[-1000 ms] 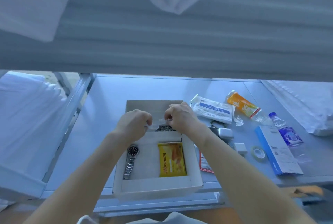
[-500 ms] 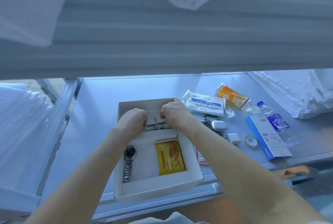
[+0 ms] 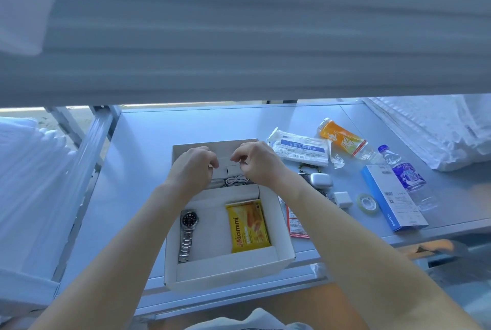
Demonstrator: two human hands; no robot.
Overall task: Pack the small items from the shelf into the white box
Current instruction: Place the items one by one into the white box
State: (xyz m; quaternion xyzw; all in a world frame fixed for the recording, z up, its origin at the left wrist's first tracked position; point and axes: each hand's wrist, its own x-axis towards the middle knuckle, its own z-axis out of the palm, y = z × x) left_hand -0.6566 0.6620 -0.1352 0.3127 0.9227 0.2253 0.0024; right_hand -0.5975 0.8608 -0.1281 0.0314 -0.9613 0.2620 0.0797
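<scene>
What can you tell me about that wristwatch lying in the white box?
The silver metal wristwatch has a round black dial with a steel bezel and a linked steel bracelet. It lies flat, face up, stretched lengthwise along the left side of the open white cardboard box, dial toward the far end, on the pale floor. Neither hand touches it, and a gap separates it from the yellow snack packet to its right.

Head cam, down onto shelf (image 3: 148, 197), close.
</scene>
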